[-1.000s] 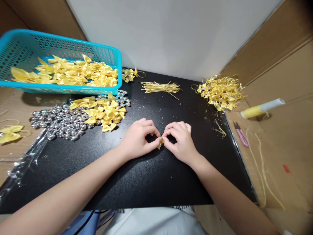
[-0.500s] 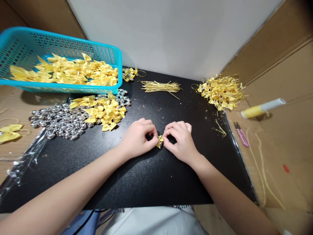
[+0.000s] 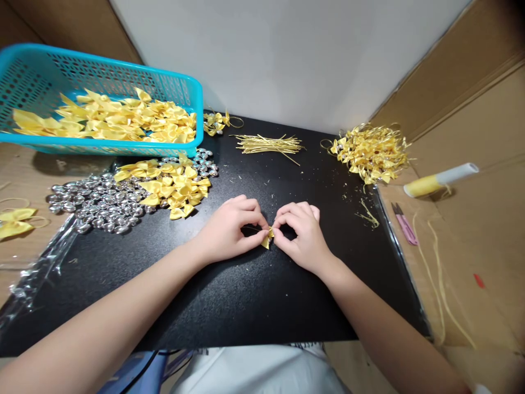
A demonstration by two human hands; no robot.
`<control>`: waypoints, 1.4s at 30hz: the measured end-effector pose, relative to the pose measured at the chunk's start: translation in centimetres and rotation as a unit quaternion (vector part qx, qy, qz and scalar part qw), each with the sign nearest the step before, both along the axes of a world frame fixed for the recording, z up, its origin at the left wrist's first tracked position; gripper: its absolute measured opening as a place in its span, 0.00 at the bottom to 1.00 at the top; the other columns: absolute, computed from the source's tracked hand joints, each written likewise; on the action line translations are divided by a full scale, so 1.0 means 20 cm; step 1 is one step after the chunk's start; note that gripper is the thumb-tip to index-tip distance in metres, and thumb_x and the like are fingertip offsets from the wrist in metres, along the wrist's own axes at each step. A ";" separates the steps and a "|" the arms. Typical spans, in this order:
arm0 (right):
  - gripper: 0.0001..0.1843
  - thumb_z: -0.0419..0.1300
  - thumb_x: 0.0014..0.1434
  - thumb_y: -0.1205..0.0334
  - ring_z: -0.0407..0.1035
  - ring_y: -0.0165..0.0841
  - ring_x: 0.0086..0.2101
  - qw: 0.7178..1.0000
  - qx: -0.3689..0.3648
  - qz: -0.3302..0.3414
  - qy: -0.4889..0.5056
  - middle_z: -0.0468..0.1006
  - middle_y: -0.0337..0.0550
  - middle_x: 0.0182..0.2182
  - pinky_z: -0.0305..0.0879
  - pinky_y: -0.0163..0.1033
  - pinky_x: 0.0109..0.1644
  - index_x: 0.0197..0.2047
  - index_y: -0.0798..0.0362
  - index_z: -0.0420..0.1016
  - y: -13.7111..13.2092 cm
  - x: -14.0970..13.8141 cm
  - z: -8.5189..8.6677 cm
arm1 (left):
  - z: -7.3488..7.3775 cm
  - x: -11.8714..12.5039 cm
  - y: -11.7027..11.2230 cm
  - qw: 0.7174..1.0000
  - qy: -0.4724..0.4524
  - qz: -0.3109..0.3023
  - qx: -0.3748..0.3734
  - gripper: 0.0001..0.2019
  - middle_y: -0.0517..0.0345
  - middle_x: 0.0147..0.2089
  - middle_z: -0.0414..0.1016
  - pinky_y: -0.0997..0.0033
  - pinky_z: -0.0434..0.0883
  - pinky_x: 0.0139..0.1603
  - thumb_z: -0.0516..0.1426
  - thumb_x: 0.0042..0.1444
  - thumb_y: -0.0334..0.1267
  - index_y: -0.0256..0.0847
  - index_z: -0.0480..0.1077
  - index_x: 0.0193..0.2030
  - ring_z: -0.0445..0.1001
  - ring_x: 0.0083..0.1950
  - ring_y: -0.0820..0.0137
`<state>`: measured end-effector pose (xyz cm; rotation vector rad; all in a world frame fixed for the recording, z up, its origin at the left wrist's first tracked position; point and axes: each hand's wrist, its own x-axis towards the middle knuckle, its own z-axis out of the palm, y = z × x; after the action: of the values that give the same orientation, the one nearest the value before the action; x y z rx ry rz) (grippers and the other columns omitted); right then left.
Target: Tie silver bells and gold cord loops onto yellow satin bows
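My left hand (image 3: 232,230) and my right hand (image 3: 301,235) meet over the middle of the black mat (image 3: 246,295). Both pinch one small yellow ribbon bow (image 3: 267,238) between their fingertips. A thin gold thread runs from the bow under my left fingers. A loose heap of yellow bows (image 3: 174,189) lies to the left, partly over a pile of silver beads (image 3: 98,202).
A turquoise basket (image 3: 45,76) full of yellow bows stands tilted at the back left. Gold wire pieces (image 3: 268,145) lie at the back middle. A heap of bows with gold loops (image 3: 373,153) sits at the back right. Pink snips (image 3: 404,224) and a yellow-tipped tube (image 3: 441,180) rest on cardboard at the right.
My hands stay almost in place; the fingertips have shifted slightly on the bow. The view has tipped up a little.
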<state>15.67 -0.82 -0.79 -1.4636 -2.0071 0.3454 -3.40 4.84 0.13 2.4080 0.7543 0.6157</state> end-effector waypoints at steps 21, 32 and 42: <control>0.06 0.61 0.58 0.66 0.67 0.34 0.40 0.998 -0.024 0.019 0.056 0.77 0.37 0.35 0.54 0.45 0.49 0.29 0.50 0.71 0.00 0.00 0.01 | 0.01 -0.01 0.01 0.998 -0.010 -0.025 -0.065 0.08 0.58 0.30 0.73 0.69 0.63 0.40 0.58 0.58 0.36 0.39 0.77 0.31 0.67 0.35 0.70; 0.06 0.59 0.59 0.65 0.67 0.35 0.42 0.998 -0.032 0.002 0.057 0.78 0.38 0.36 0.55 0.46 0.50 0.29 0.49 0.71 0.00 0.00 0.01 | 0.02 -0.01 0.02 0.998 0.000 -0.063 -0.023 0.08 0.57 0.33 0.74 0.68 0.62 0.41 0.58 0.55 0.36 0.40 0.78 0.29 0.66 0.35 0.70; 0.05 0.60 0.59 0.64 0.67 0.35 0.41 0.997 -0.027 0.024 0.064 0.77 0.38 0.36 0.56 0.46 0.50 0.30 0.48 0.72 -0.01 0.00 0.01 | 0.01 0.01 0.01 0.996 -0.012 -0.019 -0.088 0.07 0.57 0.38 0.73 0.66 0.64 0.47 0.58 0.57 0.39 0.41 0.77 0.34 0.68 0.42 0.67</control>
<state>15.72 -0.93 -0.53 -1.3917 -1.9469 0.5051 -3.28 5.03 0.25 2.2453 0.7203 0.5390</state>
